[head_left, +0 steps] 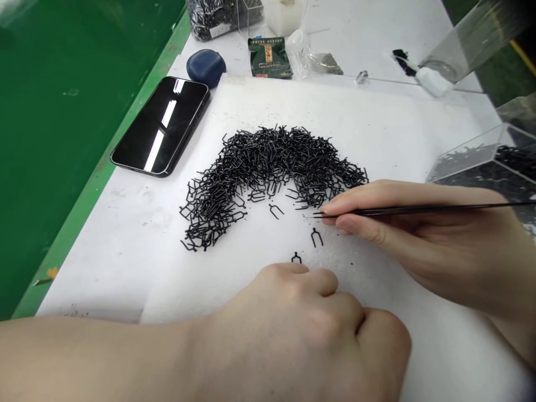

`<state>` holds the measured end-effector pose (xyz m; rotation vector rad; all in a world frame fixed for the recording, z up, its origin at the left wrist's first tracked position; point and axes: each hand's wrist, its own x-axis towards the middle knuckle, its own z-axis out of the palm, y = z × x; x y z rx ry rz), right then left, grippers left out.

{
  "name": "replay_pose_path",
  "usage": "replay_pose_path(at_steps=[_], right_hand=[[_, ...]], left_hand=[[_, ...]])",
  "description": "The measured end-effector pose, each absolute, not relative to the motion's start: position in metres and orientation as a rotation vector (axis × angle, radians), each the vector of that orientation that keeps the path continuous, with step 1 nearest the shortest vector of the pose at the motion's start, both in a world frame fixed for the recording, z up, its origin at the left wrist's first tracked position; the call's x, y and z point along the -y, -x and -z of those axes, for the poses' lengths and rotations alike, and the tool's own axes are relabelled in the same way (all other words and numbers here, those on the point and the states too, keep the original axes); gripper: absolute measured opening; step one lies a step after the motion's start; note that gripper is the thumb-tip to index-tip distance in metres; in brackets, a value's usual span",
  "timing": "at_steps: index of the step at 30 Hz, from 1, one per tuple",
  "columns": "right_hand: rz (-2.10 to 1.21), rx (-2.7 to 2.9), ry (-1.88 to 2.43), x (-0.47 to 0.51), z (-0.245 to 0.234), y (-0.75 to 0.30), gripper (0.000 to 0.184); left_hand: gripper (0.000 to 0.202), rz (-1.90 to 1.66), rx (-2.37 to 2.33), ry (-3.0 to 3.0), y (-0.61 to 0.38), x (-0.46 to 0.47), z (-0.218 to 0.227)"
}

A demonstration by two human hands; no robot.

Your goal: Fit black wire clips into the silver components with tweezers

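Observation:
Black tweezers point(402, 210) are pinched in my right hand point(435, 240), their fine tips pointing left at the inner edge of a pile of small black forked parts point(280, 151). The pile lies in an arch on a white sheet point(201, 296). Just below the tips is a single forked part point(317, 238), and another loose one point(275, 211) lies inside the arch. My left hand point(310, 329) rests closed on the sheet in front, its fingers curled under and hidden. A further forked part point(296, 257) shows at its knuckles, partly covered.
A phone point(161, 127) and a dark blue rounded case point(206, 67) lie at the left. Along the back are a green packet point(270, 57) and a plastic-wrapped black bundle point(218, 19). A clear box point(481, 162) of black parts and a brush point(422, 72) stand at the right.

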<state>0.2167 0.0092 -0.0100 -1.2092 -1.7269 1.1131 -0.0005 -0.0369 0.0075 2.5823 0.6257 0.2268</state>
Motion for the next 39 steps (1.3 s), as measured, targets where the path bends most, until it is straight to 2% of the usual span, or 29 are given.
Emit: replay_pose_path(at_steps=[20, 26, 29, 34, 39], right_hand=[[-1.095, 1.744, 1.199, -0.013, 0.007, -0.218, 0.020], [-1.077, 1.725, 1.203, -0.016, -0.004, -0.240, 0.013], [-1.193, 1.808, 1.116, -0.022, -0.012, -0.253, 0.015], [-1.605, 1.850, 0.942, -0.031, -0.017, -0.258, 0.009], [-1.651, 1.867, 0.917, -0.031, -0.012, -0.252, 0.007]], left_hand=[[0.035, -0.340, -0.621, -2.615, 0.008, 0.039, -0.005], [0.034, -0.634, -0.890, -2.530, 0.016, 0.041, 0.001], [0.036, -0.723, -0.939, -2.544, 0.017, 0.039, 0.008], [0.037, -0.722, -0.998, -2.572, 0.016, 0.033, 0.010], [0.040, -0.704, -1.007, -2.584, 0.014, 0.031, 0.006]])
